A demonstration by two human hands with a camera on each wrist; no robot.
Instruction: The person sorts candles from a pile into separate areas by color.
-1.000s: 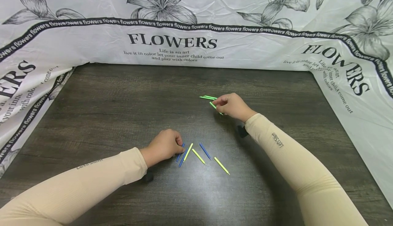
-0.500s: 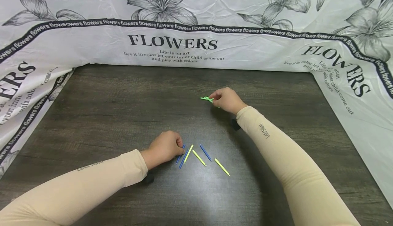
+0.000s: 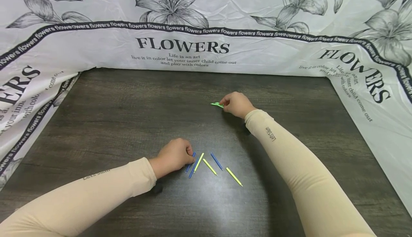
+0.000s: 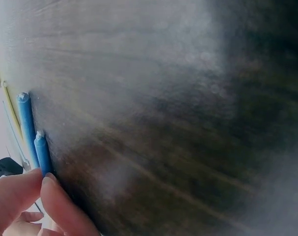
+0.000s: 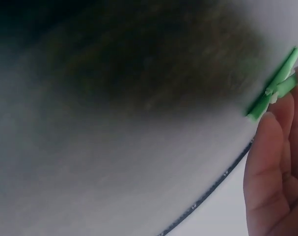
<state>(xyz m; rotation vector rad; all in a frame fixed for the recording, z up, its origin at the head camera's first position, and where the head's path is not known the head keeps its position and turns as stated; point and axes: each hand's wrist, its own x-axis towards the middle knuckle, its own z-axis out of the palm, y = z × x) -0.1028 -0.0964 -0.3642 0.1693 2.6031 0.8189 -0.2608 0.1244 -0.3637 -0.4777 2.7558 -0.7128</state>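
One blue stick pinched by left hand.

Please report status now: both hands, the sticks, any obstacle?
Left hand pinching blue stick. Right hand pinching green stick, another green one close by. Nothing visible blocking either hand.

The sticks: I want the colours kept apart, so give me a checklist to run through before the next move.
1. Left hand pinches a blue stick: ok.
2. Right hand pinches a green stick: ok.
3. Green kept apart from the other colours: ok.
4. Yellow sticks separate from blue: not ok, they're interspersed.
5. Total of green: cannot tell, fingers may hide some.
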